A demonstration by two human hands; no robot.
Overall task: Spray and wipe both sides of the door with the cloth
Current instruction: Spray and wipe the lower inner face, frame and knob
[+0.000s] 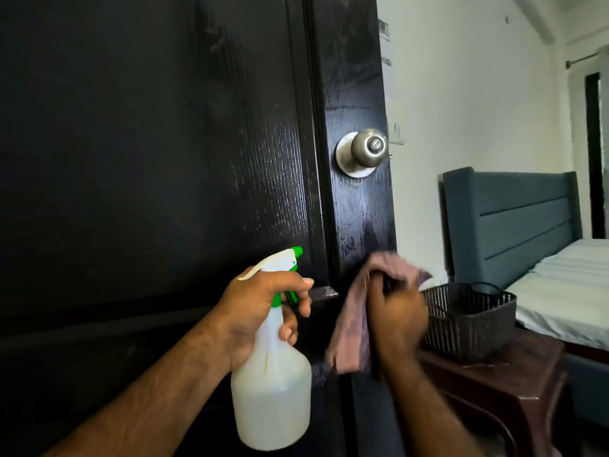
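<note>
Closest to us, at the bottom centre of the frame, was our left hand [260, 305] with its grip wrapped around the neck of a white spray bottle [272, 387]. One finger lay curled across the green trigger, and the green nozzle pointed up and right toward the door. We judged the bottle was held ready like this so a fresh burst could follow without a change of hold. It looked roughly half full of a pale, cloudy liquid.

Just to the right, our right hand [397, 311] had its grip closed on a pinkish cloth [351, 328], bunched under curled fingers. The cloth was pressed to the door near its free edge, low in the frame, with a loose tail hanging down. Blur around it suggested a wiping stroke.

Filling the left and centre of the frame was the black wood-grain door [148, 159]. Streaky sheen showed on it below the round metal knob [364, 151], which sat right of centre. We judged this side to be partly wiped, and the far side was hidden from us.

At lower right, a dark woven basket [471, 324] rested on a reddish-brown counter [507, 380]. Behind it stood a bed [560, 291] with a blue-grey headboard.
</note>
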